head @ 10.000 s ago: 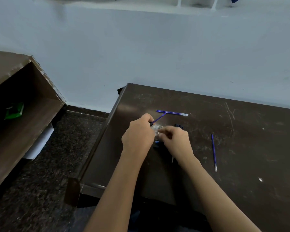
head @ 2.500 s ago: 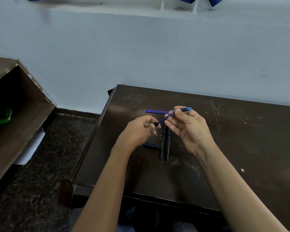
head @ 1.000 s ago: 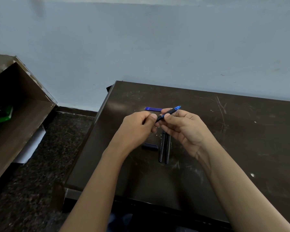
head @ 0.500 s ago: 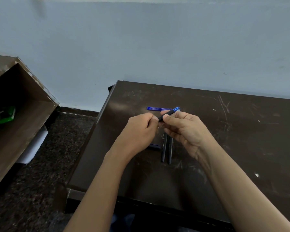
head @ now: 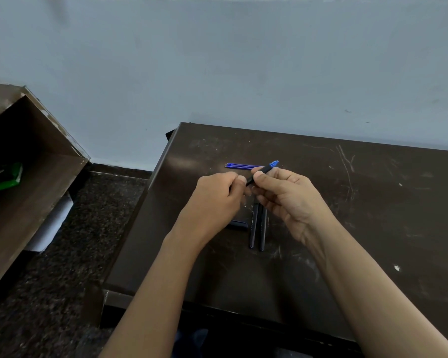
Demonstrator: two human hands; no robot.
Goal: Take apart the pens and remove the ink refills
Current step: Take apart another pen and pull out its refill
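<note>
A black pen point(head: 263, 170) with a blue end slants up to the right above the dark table point(head: 373, 202). My right hand point(head: 287, 200) pinches its barrel near the middle. My left hand point(head: 217, 200) grips its lower end, which is hidden inside the fingers. Behind the hands, several blue ink refills point(head: 239, 166) lie side by side on the table. Two empty black pen barrels point(head: 258, 228) lie parallel below my hands, partly covered by the right hand. A small black pen cap point(head: 238, 225) lies just left of them.
The table's left edge point(head: 142, 210) drops to a dark speckled floor point(head: 62, 267). A brown wooden shelf point(head: 23, 177) stands at the far left with a green item point(head: 7, 175) inside. A pale blue wall point(head: 243, 73) backs the table.
The two hands have closed together on the pen. Earlier the right hand held the blue refill out from the left hand; now only the black barrel with its blue end shows between them.
</note>
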